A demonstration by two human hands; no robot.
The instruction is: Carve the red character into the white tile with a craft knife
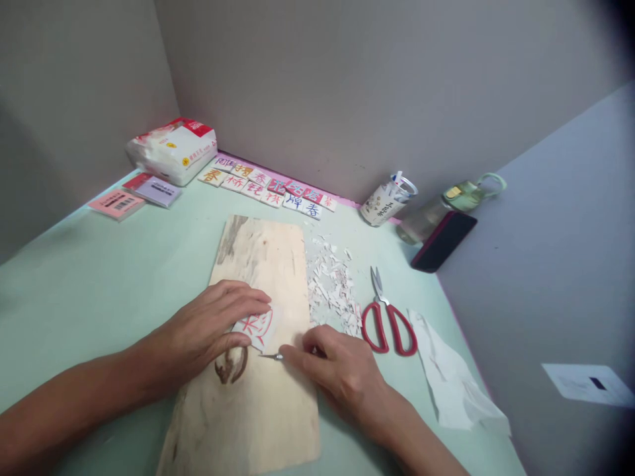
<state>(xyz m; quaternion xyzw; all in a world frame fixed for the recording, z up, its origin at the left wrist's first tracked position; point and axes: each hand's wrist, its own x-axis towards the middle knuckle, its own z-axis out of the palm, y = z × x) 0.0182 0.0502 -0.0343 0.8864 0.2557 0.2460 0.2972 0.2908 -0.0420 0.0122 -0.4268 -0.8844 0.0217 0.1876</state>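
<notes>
A pale wooden board point(268, 264) lies on the green table point(99, 277) in front of me. On it rests a small white paper piece point(258, 328) with a red character. My left hand point(208, 327) presses down on that paper, fingers curled over its left edge. My right hand point(337, 363) is closed in a pinch round a small craft knife point(272, 356), whose metal tip points left just below the paper.
White paper scraps point(332, 284) are piled right of the board, with red-handled scissors point(387, 317) and a crumpled tissue point(446, 370) beyond. Several character cards point(270, 185) line the back wall, beside a tissue pack point(173, 149), a cup of pens point(387, 198), a bottle point(446, 201) and a phone point(444, 241).
</notes>
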